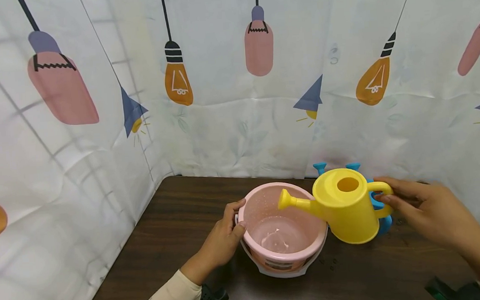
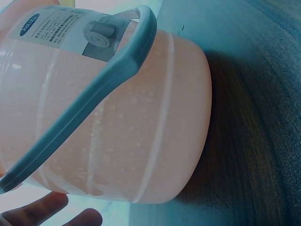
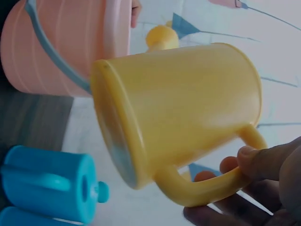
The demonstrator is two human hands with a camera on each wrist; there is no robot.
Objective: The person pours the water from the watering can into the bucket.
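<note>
A pink bucket [image 1: 285, 250] stands upright on the table, with shallow clear water [image 1: 276, 235] at its bottom. My left hand [image 1: 222, 238] holds its rim on the left side, thumb at the edge; two fingers [image 2: 40, 209] show beside the bucket wall in the left wrist view. By its handle, my right hand [image 1: 425, 207] grips a yellow watering can [image 1: 349, 219], raised off the table. The can's spout [image 1: 294, 201] points left, its tip over the bucket's opening. Under the right wrist view's can, the thumb and fingers wrap the handle [image 3: 207, 190].
Blue watering cans [image 3: 44, 183] stand behind the yellow one, mostly hidden by it in the head view. The bucket's pale carrying handle [image 2: 89, 94] hangs down its side. Around the dark wooden table [image 1: 177, 209] hangs a white curtain [image 1: 231, 137] printed with lamps.
</note>
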